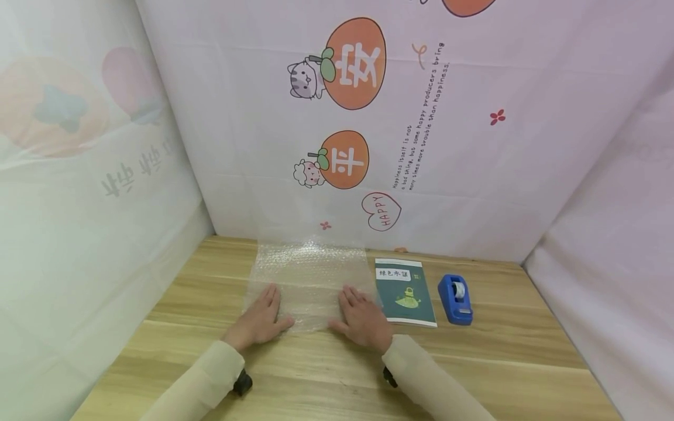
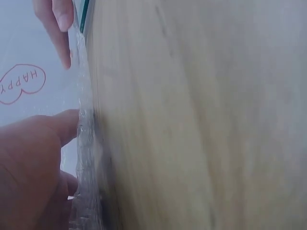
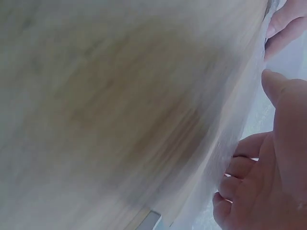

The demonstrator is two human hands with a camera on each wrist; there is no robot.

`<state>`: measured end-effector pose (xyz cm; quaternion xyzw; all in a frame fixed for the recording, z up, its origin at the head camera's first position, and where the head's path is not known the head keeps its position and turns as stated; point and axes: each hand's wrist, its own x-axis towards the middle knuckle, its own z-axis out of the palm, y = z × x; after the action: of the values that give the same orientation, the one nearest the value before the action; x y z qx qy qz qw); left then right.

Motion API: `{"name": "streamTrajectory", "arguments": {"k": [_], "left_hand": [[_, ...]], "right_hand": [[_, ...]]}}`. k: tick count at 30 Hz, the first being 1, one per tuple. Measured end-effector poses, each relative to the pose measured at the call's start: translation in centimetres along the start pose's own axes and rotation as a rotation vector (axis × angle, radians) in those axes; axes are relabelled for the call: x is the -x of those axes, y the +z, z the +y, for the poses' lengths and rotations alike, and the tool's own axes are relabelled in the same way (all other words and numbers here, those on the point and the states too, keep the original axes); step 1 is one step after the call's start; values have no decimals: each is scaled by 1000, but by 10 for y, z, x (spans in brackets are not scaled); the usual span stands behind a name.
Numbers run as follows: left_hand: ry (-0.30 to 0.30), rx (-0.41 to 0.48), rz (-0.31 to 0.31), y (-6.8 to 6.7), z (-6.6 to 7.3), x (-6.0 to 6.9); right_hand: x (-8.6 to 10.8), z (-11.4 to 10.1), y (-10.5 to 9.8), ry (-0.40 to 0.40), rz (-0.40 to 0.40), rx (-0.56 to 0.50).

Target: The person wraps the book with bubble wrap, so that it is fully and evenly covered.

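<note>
A sheet of clear bubble wrap (image 1: pixel 310 275) lies on the wooden table, its far edge near the back cloth. My left hand (image 1: pixel 261 317) rests on its near left part, fingers straight and thumb pointing inward. On the near right part rests my right hand (image 1: pixel 363 318), with the fingers extended forward and the thumb turned toward the left. In the left wrist view, the fingertips meet the edge of the bubble wrap (image 2: pixel 86 143). The right wrist view shows the right hand (image 3: pixel 268 177) with its fingers against the same bubble wrap (image 3: pixel 211 177).
Just right of the wrap lies a green booklet (image 1: pixel 404 292), its left edge close to the right hand. Farther right stands a blue tape dispenser (image 1: pixel 456 299) with a roll in it. Printed white cloth (image 1: pixel 253 146) walls off the table (image 1: pixel 316 380) at the back and sides.
</note>
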<state>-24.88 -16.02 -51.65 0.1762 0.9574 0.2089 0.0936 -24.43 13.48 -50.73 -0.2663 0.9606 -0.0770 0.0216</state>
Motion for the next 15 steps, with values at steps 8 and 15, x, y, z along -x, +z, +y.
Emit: {"name": "streamTrajectory", "arguments": {"k": [8,15], "left_hand": [[-11,-4,8,4,5,2],[7,104,-48,-12,0,10]], "right_hand": [[-1,-9,1,43,-35,3],[-3,-3,5,41,-56,2]]}}
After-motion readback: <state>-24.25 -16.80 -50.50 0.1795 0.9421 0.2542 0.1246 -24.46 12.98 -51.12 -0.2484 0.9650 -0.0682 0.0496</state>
